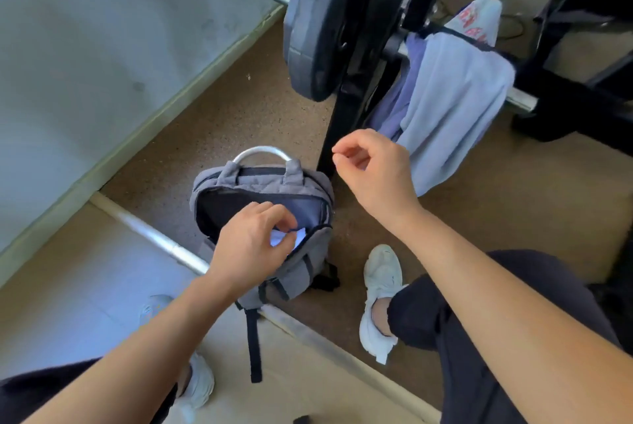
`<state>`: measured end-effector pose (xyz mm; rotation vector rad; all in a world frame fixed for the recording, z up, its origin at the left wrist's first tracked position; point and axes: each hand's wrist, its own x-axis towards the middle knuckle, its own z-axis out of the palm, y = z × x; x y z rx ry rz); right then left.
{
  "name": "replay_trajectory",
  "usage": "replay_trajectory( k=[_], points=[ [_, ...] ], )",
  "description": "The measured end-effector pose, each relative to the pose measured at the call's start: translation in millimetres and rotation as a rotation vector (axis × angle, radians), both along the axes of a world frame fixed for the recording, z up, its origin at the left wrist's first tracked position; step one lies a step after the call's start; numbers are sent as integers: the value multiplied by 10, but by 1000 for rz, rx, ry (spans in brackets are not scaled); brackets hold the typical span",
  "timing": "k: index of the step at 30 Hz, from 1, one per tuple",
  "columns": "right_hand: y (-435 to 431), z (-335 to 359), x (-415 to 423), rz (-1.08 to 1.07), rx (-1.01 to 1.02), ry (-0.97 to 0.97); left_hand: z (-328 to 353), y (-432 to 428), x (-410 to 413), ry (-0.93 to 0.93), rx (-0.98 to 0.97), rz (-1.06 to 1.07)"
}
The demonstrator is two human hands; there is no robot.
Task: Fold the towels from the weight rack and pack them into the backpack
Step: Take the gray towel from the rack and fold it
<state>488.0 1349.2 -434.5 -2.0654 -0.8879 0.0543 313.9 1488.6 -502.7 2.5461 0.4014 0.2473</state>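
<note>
Pinching the front lip of the grey backpack [262, 218], your left hand [251, 249] holds the zipped opening wide; a pale blue towel [279, 238] shows inside, right under your fingertips. Your right hand [375, 170] hangs empty above and to the right of the backpack, its fingers loosely curled around nothing.

More cloth is draped over the barbell bar [520, 100] on the weight rack [346, 115], beyond the backpack and to its right: a light blue towel [455, 105] on top, a darker purple-blue one [400, 101] partly beneath it, and a white cloth with red print [476, 17] further back.

These towels should be light, soft and limp, so they will sag and slide off the smooth bar as soon as you pull. Taking the light blue one near its top fold where it crosses the bar, or by two corners, would probably keep it from dragging on the floor.

Watch the black upright of the rack, which stands just beside the backpack, and the weight plate [318, 22] above it; both crowd the direct path from bar to bag. The open floor to the right of the backpack, in front of your white shoe [382, 300], looks like the freest room for folding. The bag's mouth is narrow, so a compact fold will likely go in more easily.
</note>
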Motion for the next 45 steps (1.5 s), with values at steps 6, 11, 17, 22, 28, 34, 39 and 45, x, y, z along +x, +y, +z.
replay_trajectory(
  k=[6,11,17,22,28,34,39,45],
  points=[
    [-129,51,598,-406,227,-66,321,-455,342,-33,-97,-38],
    [-459,214,1007,-708,344,-154,809,-668,1094,-101,-359,12],
    [-718,192,1225,-861,472,82,1032,-778,2037,-158,-498,137],
    [-697,174,1246,-890,498,204,1020,-902,2440,-65,-547,210],
    [-648,198,1235,-908,511,274,1025,-950,2606,0,-652,223],
    [-682,222,1228,-886,556,354,1265,-981,2626,-176,-833,266],
    [-708,221,1214,-869,553,359,1503,-705,2693,-297,-753,438],
    [-713,147,1229,-746,532,324,1662,-476,2523,95,-614,312]
  ],
)
